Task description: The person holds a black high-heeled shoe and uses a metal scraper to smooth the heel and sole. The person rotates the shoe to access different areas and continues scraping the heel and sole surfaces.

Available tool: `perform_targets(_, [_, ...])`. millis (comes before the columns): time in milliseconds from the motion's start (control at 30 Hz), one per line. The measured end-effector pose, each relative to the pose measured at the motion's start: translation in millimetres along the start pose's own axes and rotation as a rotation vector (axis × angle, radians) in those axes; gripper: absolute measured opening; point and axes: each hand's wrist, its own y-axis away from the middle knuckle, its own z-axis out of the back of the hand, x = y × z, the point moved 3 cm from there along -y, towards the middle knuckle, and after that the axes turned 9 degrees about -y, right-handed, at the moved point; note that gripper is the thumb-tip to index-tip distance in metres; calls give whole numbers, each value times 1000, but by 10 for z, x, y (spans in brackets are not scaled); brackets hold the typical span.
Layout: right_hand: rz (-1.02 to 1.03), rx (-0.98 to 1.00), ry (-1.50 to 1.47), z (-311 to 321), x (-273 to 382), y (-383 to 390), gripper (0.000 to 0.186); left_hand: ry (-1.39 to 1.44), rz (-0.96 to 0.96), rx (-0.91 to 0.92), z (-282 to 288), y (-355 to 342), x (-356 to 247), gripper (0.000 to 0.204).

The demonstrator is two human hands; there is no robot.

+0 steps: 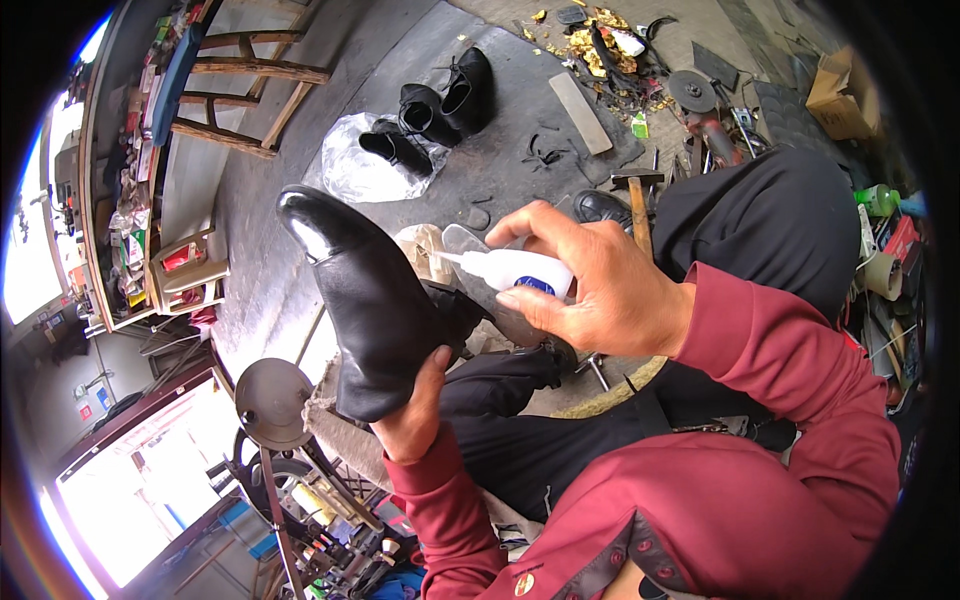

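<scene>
My left hand (418, 405) grips a glossy black leather ankle boot (372, 305) at its lower end in the picture, thumb pressed against the leather. The boot is tilted, its shiny toe up toward the upper left. In my right hand (615, 290) is a small white squeeze bottle (520, 270) with a thin nozzle, lying between thumb and fingers. Its tip points left toward the boot, with a gap between them. A clear, rounded piece (460, 240) shows beside the nozzle; how it is held I cannot tell.
Several black lace-up shoes (428, 112) stand on the dark mat, one on clear plastic (345, 160). A hammer (640, 205) and an angle grinder (705, 120) lie near my knee. A wooden frame (250, 66) is at upper left, a metal disc (273, 402) at lower left.
</scene>
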Motion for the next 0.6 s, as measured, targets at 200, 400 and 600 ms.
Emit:
perform_targets(200, [14,-52,-38,4,-59,-53,35,122,65,-29,68,-27,159,43])
perform_targets(400, [82,-145,-76,8,-184,-118,25,110,68,-63,93,11,216,43])
perform_targets(600, [138,-238,242,185,-376,-226,23,99,11,-168,118,163,294,50])
